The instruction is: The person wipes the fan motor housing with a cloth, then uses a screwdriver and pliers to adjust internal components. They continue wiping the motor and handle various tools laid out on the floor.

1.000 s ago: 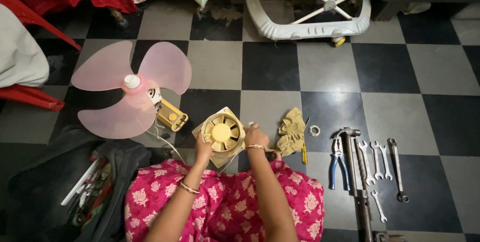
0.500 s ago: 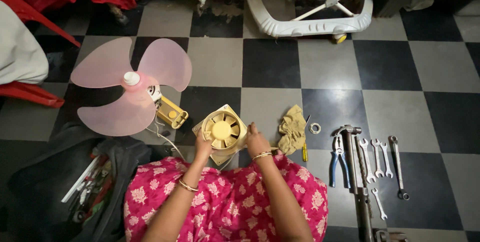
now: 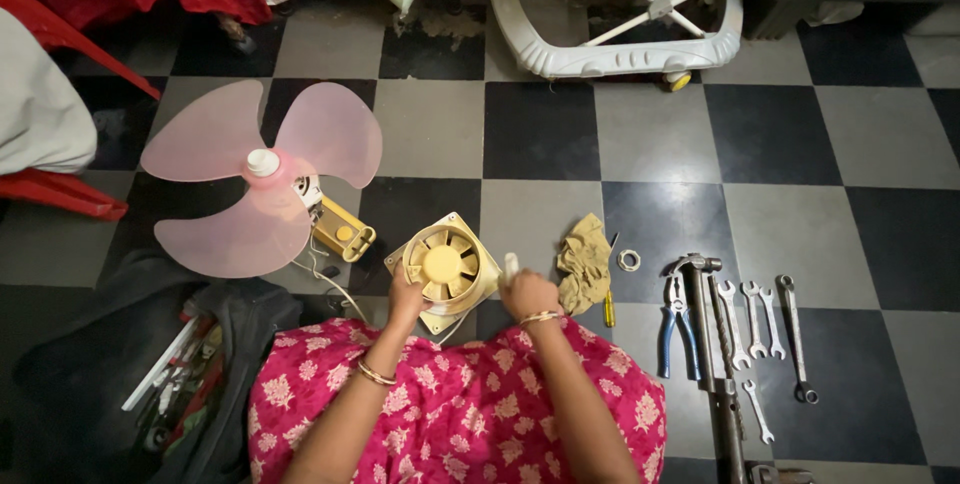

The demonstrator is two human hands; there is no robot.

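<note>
left hand [image 3: 405,296] gripping small square cream plastic fan [image 3: 445,268] on floor before knees; right hand [image 3: 529,293] closing around pale slim object, unclear. risk: fan tipping, single-edge grip.

Single view, head-worn, looking almost straight down from above at a checkered floor [image 3: 560,134]. Close over lap and both forearms at bottom edge; wide enough to take in floor well beyond. No second view, nothing shared.

pink fan blades [image 3: 262,176], cream square fan [image 3: 446,268], checkered floor [image 3: 560,144]
</note>
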